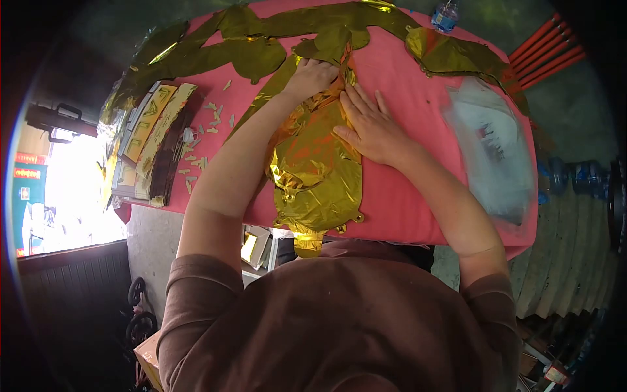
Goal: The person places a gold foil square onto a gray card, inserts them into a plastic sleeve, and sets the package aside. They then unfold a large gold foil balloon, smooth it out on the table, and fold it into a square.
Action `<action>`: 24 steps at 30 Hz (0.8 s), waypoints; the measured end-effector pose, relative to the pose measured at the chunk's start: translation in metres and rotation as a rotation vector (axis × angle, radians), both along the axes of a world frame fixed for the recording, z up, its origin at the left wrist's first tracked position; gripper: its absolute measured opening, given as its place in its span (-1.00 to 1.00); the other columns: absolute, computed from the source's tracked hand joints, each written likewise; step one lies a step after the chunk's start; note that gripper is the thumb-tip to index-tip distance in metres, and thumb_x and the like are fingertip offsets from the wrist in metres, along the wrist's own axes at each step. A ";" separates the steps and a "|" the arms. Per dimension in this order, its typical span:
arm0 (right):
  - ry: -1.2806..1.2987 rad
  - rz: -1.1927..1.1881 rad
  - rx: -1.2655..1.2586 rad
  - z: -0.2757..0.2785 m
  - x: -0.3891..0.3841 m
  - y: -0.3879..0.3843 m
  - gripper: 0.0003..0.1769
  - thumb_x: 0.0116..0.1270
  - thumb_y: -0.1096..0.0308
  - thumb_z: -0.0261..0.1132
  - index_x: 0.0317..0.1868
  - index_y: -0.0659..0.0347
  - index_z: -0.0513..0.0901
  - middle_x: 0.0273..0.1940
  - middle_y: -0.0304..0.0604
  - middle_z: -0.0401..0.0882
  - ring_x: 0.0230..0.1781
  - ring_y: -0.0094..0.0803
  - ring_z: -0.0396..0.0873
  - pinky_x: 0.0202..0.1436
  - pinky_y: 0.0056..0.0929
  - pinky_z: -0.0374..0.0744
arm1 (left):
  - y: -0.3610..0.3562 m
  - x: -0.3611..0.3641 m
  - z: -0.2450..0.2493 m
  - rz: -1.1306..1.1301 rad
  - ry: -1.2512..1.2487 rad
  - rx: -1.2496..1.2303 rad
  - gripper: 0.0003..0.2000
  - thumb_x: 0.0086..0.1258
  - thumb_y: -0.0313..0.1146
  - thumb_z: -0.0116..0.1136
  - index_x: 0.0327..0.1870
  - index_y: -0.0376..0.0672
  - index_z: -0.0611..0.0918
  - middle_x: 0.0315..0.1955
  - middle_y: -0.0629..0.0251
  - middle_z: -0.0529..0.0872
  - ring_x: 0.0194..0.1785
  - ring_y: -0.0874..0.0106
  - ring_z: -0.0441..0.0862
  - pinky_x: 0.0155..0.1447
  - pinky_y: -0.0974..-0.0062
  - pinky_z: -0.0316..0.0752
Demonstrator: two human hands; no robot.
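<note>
A flat, deflated gold foil balloon lies lengthwise in front of me, its near end hanging over the table's edge. Wrinkles run through its middle and its far part is narrow and crumpled. My left hand rests at that far part, fingers bent and closed on the foil, their tips partly hidden. Flat along the balloon's right edge lies my right hand, fingers stretched and thumb apart, touching both foil and cloth.
A pink cloth covers the table. More gold foil stretches along the far side. At left are stacked printed packs and several small pale pieces. Clear plastic bags lie right; a bottle stands at the back.
</note>
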State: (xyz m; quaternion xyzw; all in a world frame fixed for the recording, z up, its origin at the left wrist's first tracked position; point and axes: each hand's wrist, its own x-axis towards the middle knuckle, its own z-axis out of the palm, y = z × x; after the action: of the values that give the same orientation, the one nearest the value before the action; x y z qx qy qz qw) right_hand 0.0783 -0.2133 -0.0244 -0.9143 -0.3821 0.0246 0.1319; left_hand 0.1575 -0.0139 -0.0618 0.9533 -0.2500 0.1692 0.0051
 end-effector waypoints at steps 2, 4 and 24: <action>0.002 -0.013 -0.017 0.001 -0.002 0.002 -0.24 0.41 -0.05 -0.07 0.38 0.37 0.02 0.43 0.10 -0.10 0.49 -0.16 -0.21 0.47 -0.06 -0.21 | 0.000 0.001 -0.001 0.009 -0.005 0.008 -0.89 0.25 -0.33 -0.04 -0.30 -0.06 0.54 -0.26 0.38 0.62 -0.06 0.27 0.51 0.06 0.24 0.28; -0.035 -0.005 -0.004 -0.004 -0.004 0.002 -0.23 0.40 -0.06 -0.06 0.38 0.37 0.03 0.43 0.11 -0.09 0.49 -0.14 -0.20 0.47 -0.05 -0.20 | -0.001 0.001 -0.001 0.018 -0.012 0.015 -0.89 0.24 -0.33 -0.04 -0.31 -0.06 0.55 -0.27 0.38 0.63 -0.07 0.27 0.51 0.06 0.24 0.28; -0.127 -0.002 -0.057 -0.007 -0.009 0.001 -0.22 0.39 -0.09 -0.10 0.41 0.31 -0.02 0.44 0.08 -0.12 0.48 -0.15 -0.17 0.47 -0.06 -0.19 | 0.066 0.050 0.041 0.302 0.447 -1.676 -0.72 0.35 -0.31 0.00 -0.01 -0.23 0.59 -0.17 0.24 0.67 -0.20 0.41 0.62 -0.10 0.53 0.49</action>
State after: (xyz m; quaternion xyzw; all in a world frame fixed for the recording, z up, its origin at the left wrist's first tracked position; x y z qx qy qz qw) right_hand 0.0690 -0.2126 -0.0311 -0.9178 -0.3879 -0.0226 0.0814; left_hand 0.2071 0.0525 -0.0205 0.6696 0.0918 0.1051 0.7295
